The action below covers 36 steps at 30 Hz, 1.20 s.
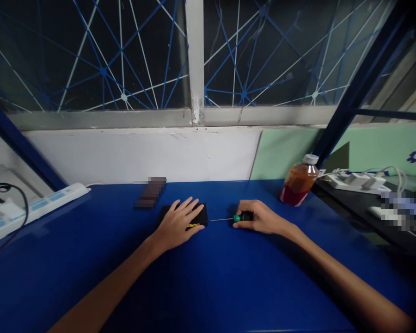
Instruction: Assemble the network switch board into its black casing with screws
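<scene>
Box (203, 214) lies left of screwdriver (236, 218); bottle (300, 181) right.

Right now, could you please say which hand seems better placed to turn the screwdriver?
Probably the right hand: it holds the screwdriver, whose shaft points toward the black box; the left hand rests on that box.

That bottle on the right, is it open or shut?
Shut: the white cap sits on top of the bottle. How tightly it is screwed on, I cannot tell.

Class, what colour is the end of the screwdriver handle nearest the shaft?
The screwdriver handle is green there, seen best in the head view.
</scene>
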Motion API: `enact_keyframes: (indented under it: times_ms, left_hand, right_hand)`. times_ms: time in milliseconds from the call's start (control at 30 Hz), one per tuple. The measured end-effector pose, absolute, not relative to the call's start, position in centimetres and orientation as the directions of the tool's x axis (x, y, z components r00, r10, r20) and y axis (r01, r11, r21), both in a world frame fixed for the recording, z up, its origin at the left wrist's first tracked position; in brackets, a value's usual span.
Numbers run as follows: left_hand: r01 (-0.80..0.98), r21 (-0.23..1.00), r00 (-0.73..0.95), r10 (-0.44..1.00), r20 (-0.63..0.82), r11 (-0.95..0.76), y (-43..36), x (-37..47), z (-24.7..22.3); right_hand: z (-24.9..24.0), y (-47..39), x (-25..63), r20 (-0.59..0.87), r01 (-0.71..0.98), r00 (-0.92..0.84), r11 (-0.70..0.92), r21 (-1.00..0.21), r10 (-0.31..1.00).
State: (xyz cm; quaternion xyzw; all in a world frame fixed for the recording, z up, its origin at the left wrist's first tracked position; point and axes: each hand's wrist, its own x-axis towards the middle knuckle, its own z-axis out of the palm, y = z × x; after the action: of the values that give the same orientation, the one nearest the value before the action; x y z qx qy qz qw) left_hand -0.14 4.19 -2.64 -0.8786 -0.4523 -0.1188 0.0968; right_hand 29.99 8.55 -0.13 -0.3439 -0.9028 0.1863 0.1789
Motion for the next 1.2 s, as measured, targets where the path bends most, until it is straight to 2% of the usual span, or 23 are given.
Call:
enact_keyframes:
  times_ms: [133,267,500,833,1200]
  left_hand:
    - [0.866,-0.05,0.485,0.811,0.328,-0.498,3.8,0.1,-3.2]
    - [0.896,-0.041,0.429,0.838,0.338,-0.442,3.4,0.4,-3.4]
    - [0.881,-0.034,0.454,0.824,0.338,-0.472,3.6,0.2,-3.6]
    - [0.868,-0.029,0.477,0.818,0.32,-0.495,3.6,0.0,-3.3]
    - [0.832,0.007,0.519,0.783,0.343,-0.555,4.1,-0.6,-3.0]
  right_hand:
    - [-0.1,8.1,29.6,0.124,0.635,-0.666,0.646,-0.424,0.736]
    - [0.3,7.7,29.3,0.146,0.645,-0.658,0.654,-0.395,0.738]
    - [0.6,7.9,29.6,0.157,0.591,-0.707,0.698,-0.404,0.689]
    - [0.4,7.6,29.2,0.116,0.61,-0.684,0.652,-0.45,0.72]
    - [0.4,7.8,29.4,0.162,0.583,-0.7,0.687,-0.433,0.696]
